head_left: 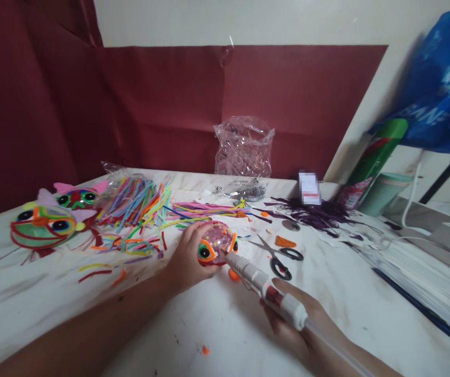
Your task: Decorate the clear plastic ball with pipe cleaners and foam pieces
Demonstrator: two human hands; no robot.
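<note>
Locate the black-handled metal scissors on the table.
The black-handled metal scissors lie right of centre in the head view, between an orange scrap and the white glue pen held in the right hand.

Maroon sheets (169, 104), perhaps paper, cover the wall (248, 21); white table (32, 298) below.

Left hand (187, 257) cupped, right hand (296, 322) clenched, both reaching forward.

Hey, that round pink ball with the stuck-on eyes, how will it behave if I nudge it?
The pink ball looks round, so it would probably roll on the smooth table once the left hand lets go. It seems see-through and hollow, so likely light. The stuck-on eyes may stop a long roll.
</note>
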